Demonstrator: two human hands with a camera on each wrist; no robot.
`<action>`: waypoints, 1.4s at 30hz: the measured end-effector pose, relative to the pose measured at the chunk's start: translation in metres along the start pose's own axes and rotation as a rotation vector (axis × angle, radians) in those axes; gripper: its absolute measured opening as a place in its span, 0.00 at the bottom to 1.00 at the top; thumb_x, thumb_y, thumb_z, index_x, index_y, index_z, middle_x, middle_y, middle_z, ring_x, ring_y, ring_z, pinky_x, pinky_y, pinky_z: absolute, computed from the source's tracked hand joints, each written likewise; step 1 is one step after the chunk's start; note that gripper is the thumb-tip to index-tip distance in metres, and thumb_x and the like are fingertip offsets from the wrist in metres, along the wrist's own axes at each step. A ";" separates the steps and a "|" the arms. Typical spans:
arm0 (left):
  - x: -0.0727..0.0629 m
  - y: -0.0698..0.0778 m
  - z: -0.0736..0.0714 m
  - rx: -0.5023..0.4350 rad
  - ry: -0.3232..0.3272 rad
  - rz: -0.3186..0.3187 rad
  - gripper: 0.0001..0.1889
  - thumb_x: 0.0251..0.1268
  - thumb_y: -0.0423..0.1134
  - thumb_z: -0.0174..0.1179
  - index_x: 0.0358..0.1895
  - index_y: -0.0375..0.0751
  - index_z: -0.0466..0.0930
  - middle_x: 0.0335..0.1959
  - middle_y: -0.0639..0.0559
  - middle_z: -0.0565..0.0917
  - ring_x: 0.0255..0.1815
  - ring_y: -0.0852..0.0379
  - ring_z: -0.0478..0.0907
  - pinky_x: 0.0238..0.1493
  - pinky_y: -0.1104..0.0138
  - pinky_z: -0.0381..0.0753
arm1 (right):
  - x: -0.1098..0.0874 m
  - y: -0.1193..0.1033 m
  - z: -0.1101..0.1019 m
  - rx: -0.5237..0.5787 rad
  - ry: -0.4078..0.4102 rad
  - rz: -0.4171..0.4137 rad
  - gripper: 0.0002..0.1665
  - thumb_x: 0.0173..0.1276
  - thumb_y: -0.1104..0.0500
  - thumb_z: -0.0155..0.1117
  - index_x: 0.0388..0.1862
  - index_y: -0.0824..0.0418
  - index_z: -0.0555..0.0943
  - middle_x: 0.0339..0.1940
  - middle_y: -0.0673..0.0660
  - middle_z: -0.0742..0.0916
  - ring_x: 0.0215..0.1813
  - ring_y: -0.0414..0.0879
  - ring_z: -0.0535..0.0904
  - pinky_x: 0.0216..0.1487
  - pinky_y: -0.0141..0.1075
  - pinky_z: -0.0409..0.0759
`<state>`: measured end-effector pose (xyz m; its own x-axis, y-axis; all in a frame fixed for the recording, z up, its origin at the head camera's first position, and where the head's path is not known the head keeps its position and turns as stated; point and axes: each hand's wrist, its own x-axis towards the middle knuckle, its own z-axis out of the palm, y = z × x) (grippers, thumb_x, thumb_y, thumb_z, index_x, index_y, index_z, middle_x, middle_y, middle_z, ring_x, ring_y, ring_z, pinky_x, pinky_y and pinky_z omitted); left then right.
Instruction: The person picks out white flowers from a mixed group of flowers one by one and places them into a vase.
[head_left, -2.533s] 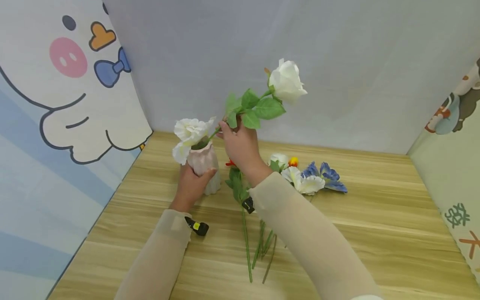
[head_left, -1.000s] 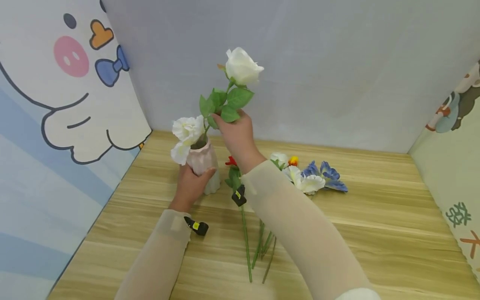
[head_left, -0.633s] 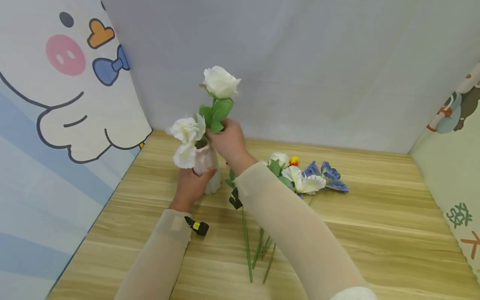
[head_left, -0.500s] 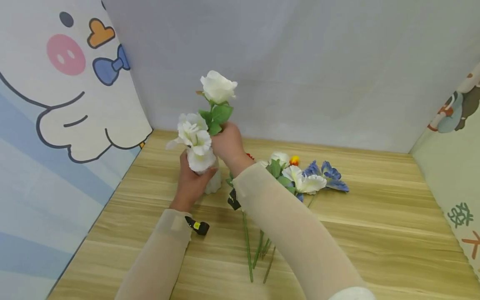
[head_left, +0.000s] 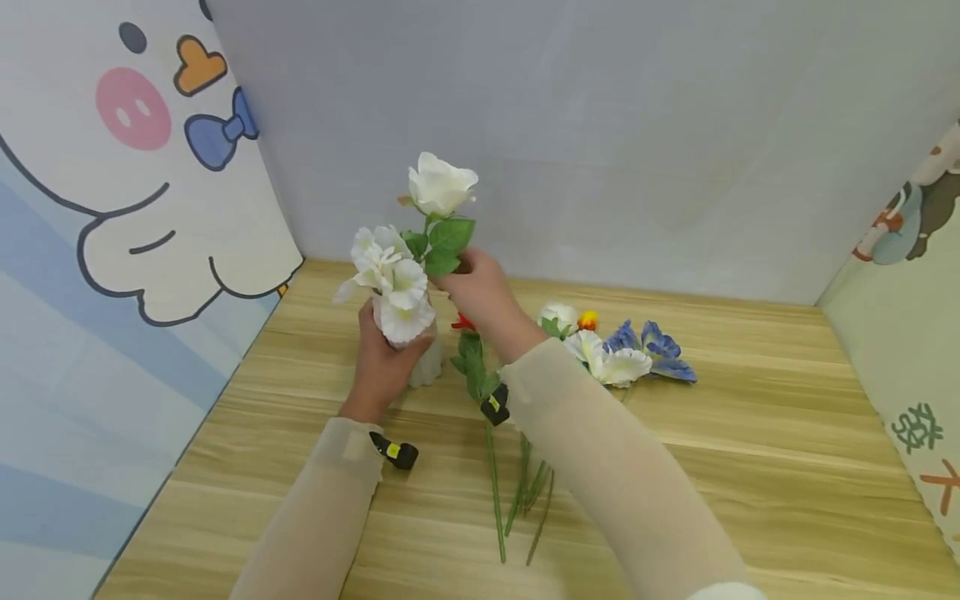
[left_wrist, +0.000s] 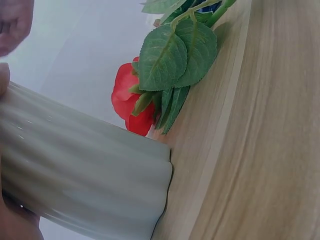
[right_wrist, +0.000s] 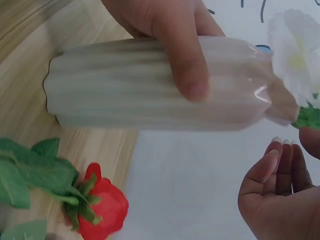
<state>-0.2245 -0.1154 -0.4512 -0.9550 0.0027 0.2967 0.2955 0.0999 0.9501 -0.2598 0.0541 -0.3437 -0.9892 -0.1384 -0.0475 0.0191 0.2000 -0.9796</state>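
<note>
My left hand (head_left: 381, 362) grips a pale pink ribbed vase (right_wrist: 150, 85) that stands upright on the table. A ruffled white flower (head_left: 393, 279) leans over the vase's front rim. A white rose (head_left: 442, 185) with green leaves (head_left: 450, 236) rises behind it; its lower stem is hidden. Just right of the rim is my right hand (head_left: 483, 292), close to the rose's leaves. In the right wrist view its fingers (right_wrist: 285, 170) are loosely bent, apart from the thumb, with nothing between them.
Right of the vase lie a red flower (left_wrist: 132, 97), a white rosebud (head_left: 558, 317), a white ruffled flower (head_left: 618, 367), a blue flower (head_left: 663, 354) and an orange-yellow bloom (head_left: 588, 321). Green stems (head_left: 495, 500) point toward the table's front. A grey backdrop (head_left: 675, 150) stands behind.
The white rose has moved left and down into the vase, and my right hand has let go and drawn slightly right. The ruffled white flower has swung forward. My left hand has stayed put.
</note>
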 end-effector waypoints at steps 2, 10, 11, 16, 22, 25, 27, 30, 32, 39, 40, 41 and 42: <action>-0.001 0.004 0.001 -0.001 0.002 0.000 0.48 0.62 0.25 0.69 0.78 0.35 0.45 0.72 0.37 0.63 0.71 0.44 0.65 0.73 0.51 0.62 | -0.003 0.002 -0.009 -0.005 -0.004 -0.009 0.22 0.74 0.57 0.64 0.65 0.61 0.79 0.54 0.56 0.84 0.57 0.51 0.80 0.56 0.43 0.80; 0.007 -0.024 -0.001 0.016 0.014 -0.025 0.50 0.62 0.28 0.72 0.79 0.42 0.45 0.73 0.41 0.64 0.71 0.46 0.65 0.74 0.54 0.61 | -0.027 0.012 -0.045 -0.052 0.047 -0.081 0.12 0.76 0.57 0.65 0.55 0.58 0.83 0.50 0.54 0.84 0.54 0.48 0.79 0.57 0.43 0.79; 0.007 -0.026 -0.002 0.020 0.015 -0.027 0.50 0.62 0.29 0.72 0.79 0.43 0.45 0.73 0.42 0.64 0.71 0.47 0.65 0.74 0.54 0.61 | -0.030 0.014 -0.049 -0.045 0.052 -0.093 0.12 0.76 0.57 0.66 0.54 0.58 0.82 0.50 0.54 0.84 0.53 0.49 0.79 0.57 0.44 0.79; 0.007 -0.030 -0.003 0.031 0.009 -0.011 0.50 0.63 0.33 0.73 0.79 0.47 0.46 0.72 0.44 0.66 0.71 0.48 0.66 0.73 0.53 0.62 | -0.051 0.021 -0.067 -0.016 0.094 -0.157 0.12 0.76 0.56 0.66 0.54 0.58 0.81 0.49 0.55 0.84 0.51 0.49 0.79 0.56 0.44 0.78; 0.006 -0.029 -0.002 0.039 0.008 -0.007 0.50 0.63 0.33 0.73 0.80 0.49 0.46 0.73 0.45 0.65 0.72 0.48 0.66 0.74 0.52 0.62 | -0.075 0.031 -0.083 0.026 0.165 -0.169 0.13 0.76 0.57 0.67 0.54 0.60 0.81 0.49 0.57 0.83 0.52 0.50 0.79 0.56 0.44 0.77; 0.006 -0.029 -0.003 0.041 0.015 -0.008 0.50 0.63 0.33 0.73 0.80 0.49 0.46 0.73 0.46 0.65 0.72 0.48 0.65 0.74 0.51 0.61 | -0.082 0.043 -0.086 0.008 0.208 -0.129 0.14 0.75 0.56 0.67 0.55 0.60 0.81 0.48 0.56 0.83 0.52 0.49 0.79 0.57 0.44 0.77; 0.006 -0.028 -0.002 0.041 0.014 -0.015 0.50 0.63 0.32 0.73 0.80 0.50 0.46 0.73 0.46 0.65 0.72 0.48 0.65 0.74 0.51 0.61 | -0.086 0.054 -0.087 -0.019 0.229 -0.103 0.14 0.76 0.56 0.67 0.54 0.60 0.81 0.48 0.56 0.84 0.52 0.48 0.79 0.57 0.44 0.77; 0.005 -0.028 -0.003 0.033 0.011 -0.025 0.50 0.63 0.32 0.73 0.80 0.50 0.46 0.73 0.46 0.66 0.72 0.49 0.66 0.74 0.52 0.61 | -0.092 0.070 -0.086 -0.044 0.238 -0.082 0.14 0.76 0.56 0.66 0.55 0.61 0.81 0.48 0.57 0.84 0.51 0.49 0.79 0.56 0.44 0.77; 0.006 -0.028 -0.003 0.030 0.009 -0.026 0.50 0.63 0.33 0.73 0.80 0.50 0.46 0.73 0.46 0.66 0.71 0.49 0.66 0.74 0.52 0.61 | -0.096 0.080 -0.086 -0.060 0.237 -0.092 0.15 0.77 0.56 0.65 0.55 0.63 0.81 0.49 0.58 0.83 0.51 0.50 0.79 0.55 0.46 0.77; 0.006 -0.030 -0.004 0.027 0.008 -0.019 0.50 0.63 0.36 0.74 0.80 0.50 0.46 0.72 0.46 0.66 0.70 0.49 0.67 0.73 0.52 0.62 | -0.112 0.102 -0.087 -0.132 0.289 -0.064 0.18 0.79 0.53 0.61 0.57 0.64 0.79 0.51 0.59 0.83 0.53 0.52 0.78 0.56 0.47 0.75; 0.006 -0.031 -0.005 0.029 0.009 -0.017 0.50 0.63 0.36 0.74 0.80 0.50 0.46 0.72 0.46 0.67 0.70 0.49 0.67 0.73 0.52 0.62 | -0.114 0.104 -0.087 -0.147 0.299 -0.048 0.17 0.79 0.53 0.61 0.57 0.64 0.79 0.50 0.59 0.83 0.53 0.52 0.78 0.56 0.47 0.75; 0.005 -0.031 -0.005 0.028 0.010 -0.014 0.50 0.63 0.37 0.74 0.80 0.50 0.47 0.71 0.46 0.67 0.70 0.49 0.67 0.73 0.52 0.62 | -0.116 0.106 -0.087 -0.157 0.307 -0.032 0.17 0.79 0.53 0.61 0.56 0.64 0.79 0.50 0.59 0.83 0.52 0.52 0.78 0.56 0.47 0.75; 0.005 -0.032 -0.005 0.028 0.012 -0.010 0.50 0.63 0.37 0.74 0.79 0.50 0.47 0.71 0.46 0.66 0.70 0.49 0.67 0.73 0.52 0.62 | -0.118 0.107 -0.087 -0.172 0.310 -0.022 0.17 0.78 0.53 0.61 0.56 0.64 0.80 0.49 0.59 0.83 0.52 0.52 0.78 0.55 0.47 0.76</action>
<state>-0.2389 -0.1239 -0.4792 -0.9573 -0.0099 0.2888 0.2852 0.1278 0.9499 -0.1534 0.1763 -0.4262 -0.9866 0.1515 0.0605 -0.0012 0.3641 -0.9314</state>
